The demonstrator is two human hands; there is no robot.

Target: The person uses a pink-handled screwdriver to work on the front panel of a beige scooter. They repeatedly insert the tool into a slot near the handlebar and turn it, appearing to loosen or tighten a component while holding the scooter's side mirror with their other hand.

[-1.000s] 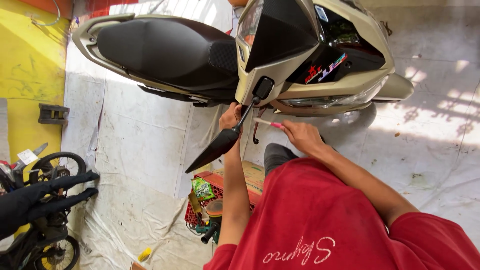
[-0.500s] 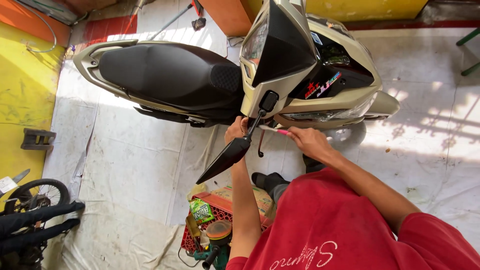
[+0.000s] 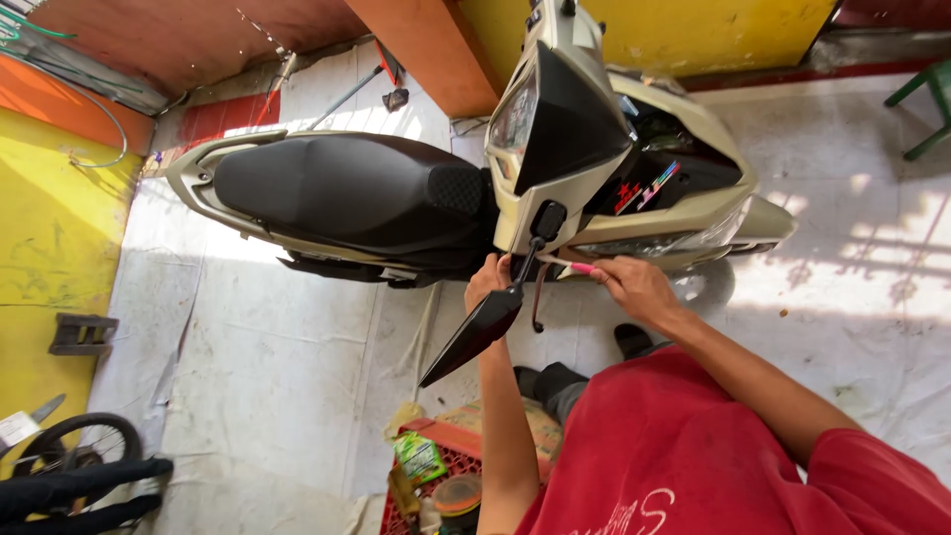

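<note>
A beige scooter (image 3: pixel 684 213) with a black seat (image 3: pixel 347 193) stands before me on a pale floor sheet. My left hand (image 3: pixel 487 279) is up against the scooter's body just below the handlebar, behind the black mirror (image 3: pixel 474 334) and its stem; whether it grips anything is hidden. My right hand (image 3: pixel 634 287) holds a thin tool with a pink handle (image 3: pixel 580 267), its tip pointing left toward the mirror stem's base. My red shirt (image 3: pixel 674 456) fills the lower right.
A red crate (image 3: pixel 431 466) with small items lies on the floor by my legs. A bicycle wheel (image 3: pixel 79 446) sits at the lower left. Yellow walls (image 3: pixel 50 238) stand at the left and behind, a green chair leg (image 3: pixel 926 99) at the right.
The view has shifted so the scooter sits lower and larger in the frame. Both hands stay at the mirror stem, with the pink-handled tool still in the right hand.
</note>
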